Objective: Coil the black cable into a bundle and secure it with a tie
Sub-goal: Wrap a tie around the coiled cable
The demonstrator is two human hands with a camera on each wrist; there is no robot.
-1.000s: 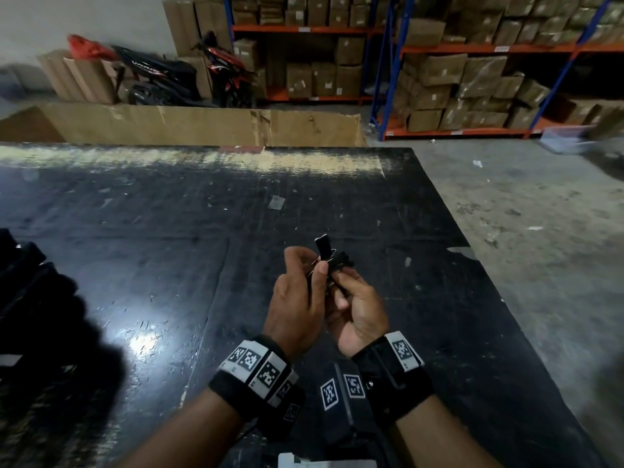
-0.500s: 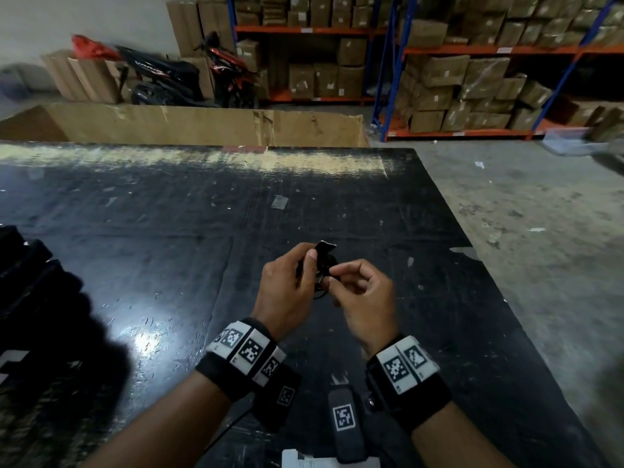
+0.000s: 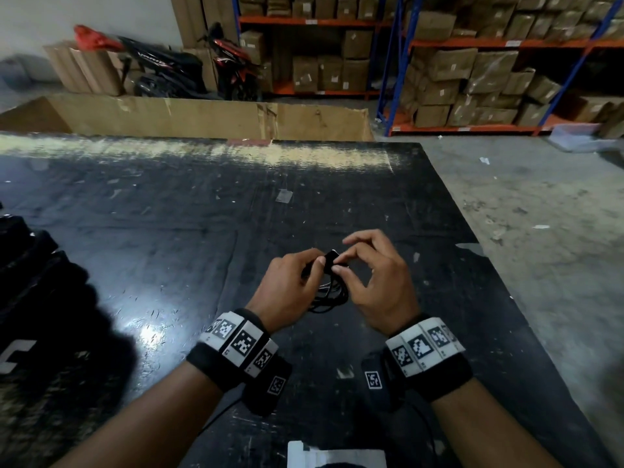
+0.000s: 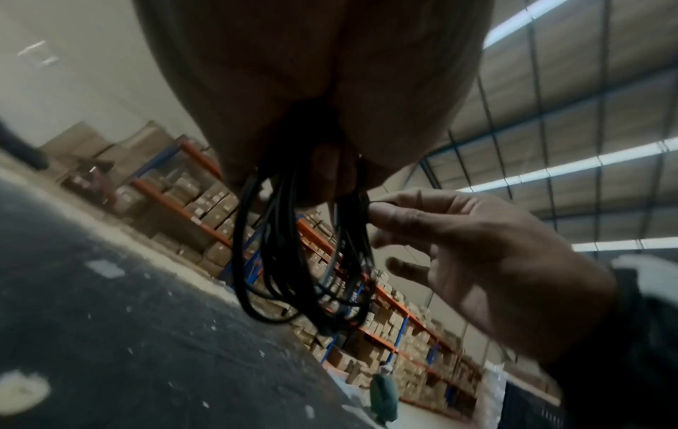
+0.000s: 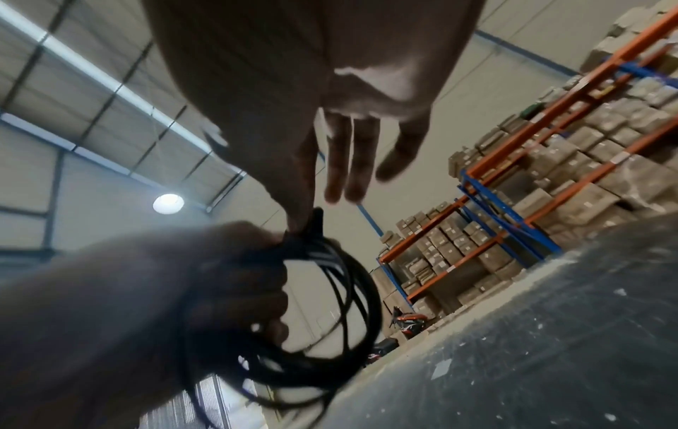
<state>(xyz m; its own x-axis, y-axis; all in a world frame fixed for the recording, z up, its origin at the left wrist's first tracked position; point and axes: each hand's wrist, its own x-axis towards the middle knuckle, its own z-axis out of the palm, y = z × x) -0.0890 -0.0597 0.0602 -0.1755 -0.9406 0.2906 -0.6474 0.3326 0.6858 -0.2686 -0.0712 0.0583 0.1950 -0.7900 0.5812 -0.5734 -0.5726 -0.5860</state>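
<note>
A thin black cable (image 3: 332, 295) is wound into several loops (image 4: 304, 261) (image 5: 330, 304) held above the black table (image 3: 169, 238). My left hand (image 3: 290, 285) grips the top of the bundle, with the loops hanging below its fingers. A black tie (image 3: 332, 256) wraps the bundle at the top. My right hand (image 3: 374, 278) pinches the tie (image 5: 312, 223) between thumb and forefinger; its other fingers (image 5: 352, 156) are spread and straight. Where the tie's end lies is hidden by the fingers.
Black items (image 3: 30, 271) are stacked at the table's left edge. A white object (image 3: 334, 456) sits at the near edge. Beyond the table stand a cardboard wall (image 3: 202, 118), motorbikes (image 3: 169, 72) and shelves of boxes (image 3: 472, 69). Concrete floor (image 3: 540, 214) lies to the right.
Both hands have lowered towards the table. The tie end that stood upright above the fingers a second ago is now folded down onto the bundle. My right hand turned palm-down.
</note>
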